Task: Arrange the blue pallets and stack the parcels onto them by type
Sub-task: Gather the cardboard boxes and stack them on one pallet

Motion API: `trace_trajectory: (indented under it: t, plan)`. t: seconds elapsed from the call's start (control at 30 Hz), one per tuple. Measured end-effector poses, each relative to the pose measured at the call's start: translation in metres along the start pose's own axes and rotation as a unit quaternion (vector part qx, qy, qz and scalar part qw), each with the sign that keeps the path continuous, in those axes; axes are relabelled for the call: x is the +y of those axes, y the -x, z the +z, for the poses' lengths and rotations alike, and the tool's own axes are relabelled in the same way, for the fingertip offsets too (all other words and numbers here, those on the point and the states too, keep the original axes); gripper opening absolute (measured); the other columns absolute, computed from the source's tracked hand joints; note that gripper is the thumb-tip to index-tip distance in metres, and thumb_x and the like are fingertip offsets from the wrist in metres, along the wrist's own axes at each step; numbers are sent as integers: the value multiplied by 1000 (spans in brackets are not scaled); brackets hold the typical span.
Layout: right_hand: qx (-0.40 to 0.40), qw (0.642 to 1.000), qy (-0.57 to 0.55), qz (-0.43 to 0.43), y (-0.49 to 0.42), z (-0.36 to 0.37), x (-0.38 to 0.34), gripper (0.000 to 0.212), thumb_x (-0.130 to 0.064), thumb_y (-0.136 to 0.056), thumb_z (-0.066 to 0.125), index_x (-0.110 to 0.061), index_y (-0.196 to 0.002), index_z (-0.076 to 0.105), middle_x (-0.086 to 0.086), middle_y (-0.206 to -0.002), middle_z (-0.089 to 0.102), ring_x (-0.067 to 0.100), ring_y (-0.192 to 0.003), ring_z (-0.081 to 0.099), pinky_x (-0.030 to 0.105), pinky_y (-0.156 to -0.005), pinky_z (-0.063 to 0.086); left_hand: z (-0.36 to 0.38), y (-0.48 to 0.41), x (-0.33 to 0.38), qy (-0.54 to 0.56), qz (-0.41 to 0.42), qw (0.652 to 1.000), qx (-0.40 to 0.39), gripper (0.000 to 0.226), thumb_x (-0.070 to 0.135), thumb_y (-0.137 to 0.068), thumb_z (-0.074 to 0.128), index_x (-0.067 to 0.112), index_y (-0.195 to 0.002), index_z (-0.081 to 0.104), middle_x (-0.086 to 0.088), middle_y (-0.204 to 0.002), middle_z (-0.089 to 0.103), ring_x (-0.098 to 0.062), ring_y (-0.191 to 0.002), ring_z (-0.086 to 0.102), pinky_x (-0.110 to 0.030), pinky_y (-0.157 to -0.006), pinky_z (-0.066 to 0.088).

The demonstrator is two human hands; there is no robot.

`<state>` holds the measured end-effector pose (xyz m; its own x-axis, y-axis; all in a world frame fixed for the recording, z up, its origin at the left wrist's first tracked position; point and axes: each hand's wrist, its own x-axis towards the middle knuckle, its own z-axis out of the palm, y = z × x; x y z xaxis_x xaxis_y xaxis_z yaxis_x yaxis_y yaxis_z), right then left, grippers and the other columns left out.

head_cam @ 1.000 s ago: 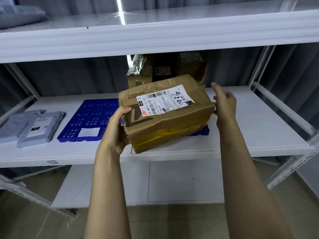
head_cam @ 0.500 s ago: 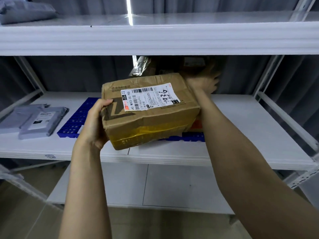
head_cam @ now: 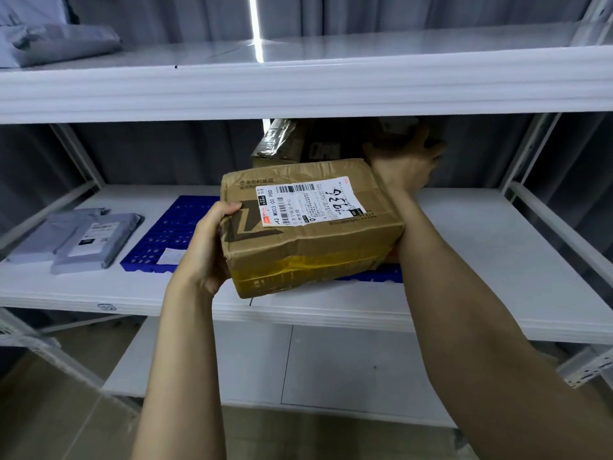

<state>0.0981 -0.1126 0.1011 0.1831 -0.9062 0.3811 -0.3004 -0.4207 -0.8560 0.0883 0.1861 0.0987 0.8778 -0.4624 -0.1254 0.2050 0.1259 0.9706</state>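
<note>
My left hand [head_cam: 207, 247] grips the left end of a brown cardboard parcel [head_cam: 311, 234] with a white shipping label, held tilted above the front of the middle shelf. Under and behind it lies a blue pallet [head_cam: 166, 237], with another blue pallet edge [head_cam: 371, 275] showing at the right. My right hand [head_cam: 403, 161] reaches past the parcel to the cardboard boxes [head_cam: 298, 144] stacked at the back of the shelf; its fingers curl onto one box's right end. Grey mailer bags [head_cam: 83, 239] lie left of the pallet.
The white shelf [head_cam: 497, 247] stretches right of the pallets. The upper shelf [head_cam: 298, 91] hangs low over the stacked boxes and carries a grey bag [head_cam: 59, 44] at its left. Metal uprights stand at both sides. A lower shelf board [head_cam: 331, 360] sits below.
My right hand let go of the parcel's right end and reached back to the stacked boxes. The parcel, now held by my left hand alone, shifted left and tilted.
</note>
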Motion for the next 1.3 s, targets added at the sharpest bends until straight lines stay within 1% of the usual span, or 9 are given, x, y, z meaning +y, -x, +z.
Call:
trace_trajectory:
  t: [0.13,0.27,0.37,0.47,0.53,0.6,0.83,1.0,1.3]
  plan:
    - [49,997,-57,22,-11,-28,20,94,-59,-51,72,-20,-133,46,12,-136,36,33,-124,42,42,-89,51,18,1,-5,-18,-17,1000,-14,27,42,-91,51,24,-106,63,-1,-94,76,-19,-87,71,-35,-76,52]
    - [74,995,-58,32,-17,-61,46,94,-53,-54,75,-13,-133,43,12,-138,32,29,-126,40,34,-84,47,43,1,-13,-16,-28,999,-2,23,46,-87,54,29,-93,70,-7,-105,74,-29,-107,65,-47,-96,49]
    - [96,992,-67,40,-13,-80,70,83,-51,-54,73,-16,-125,46,10,-138,34,28,-122,42,32,-78,44,68,3,-16,22,-14,1000,16,27,48,-86,53,30,-95,71,-2,-101,75,-22,-98,68,-39,-81,54]
    - [106,990,-73,55,-6,-95,92,75,-50,-54,72,-21,-119,48,8,-133,37,27,-118,44,32,-75,44,94,-2,-22,63,-8,996,64,58,56,-71,62,24,-119,62,-3,-108,72,-22,-100,66,-35,-72,55]
    - [108,990,-72,58,-2,-101,102,75,-50,-54,73,-22,-118,48,8,-133,37,27,-118,45,32,-76,44,114,-4,-25,91,-15,991,100,92,60,-55,71,21,-134,46,-6,-116,66,-23,-102,65,-42,-77,58]
    - [107,990,-74,52,3,-106,108,75,-51,-54,74,-22,-118,47,9,-134,37,27,-119,45,32,-79,45,136,-8,-29,127,-15,986,108,103,57,-53,77,20,-138,32,-6,-116,63,-23,-100,65,-47,-82,57]
    - [114,988,-90,47,13,-107,108,76,-49,-55,77,-22,-120,48,6,-135,35,24,-120,44,25,-77,43,208,-26,-24,194,-28,964,178,104,51,-62,82,22,-138,17,-11,-128,45,-23,-103,53,-41,-89,51]
    - [130,987,-92,30,10,-101,98,76,-49,-56,75,-22,-122,48,6,-135,36,22,-119,44,26,-77,48,241,-46,-18,235,-65,949,199,108,50,-67,80,21,-145,12,-14,-142,31,-31,-121,44,-41,-95,47]
    - [100,991,-88,-3,0,-76,79,74,-48,-56,75,-22,-121,49,7,-137,34,22,-120,43,23,-73,42,255,-78,-11,241,-110,931,251,111,61,-60,80,14,-141,20,-15,-139,36,-36,-121,45,-45,-93,47]
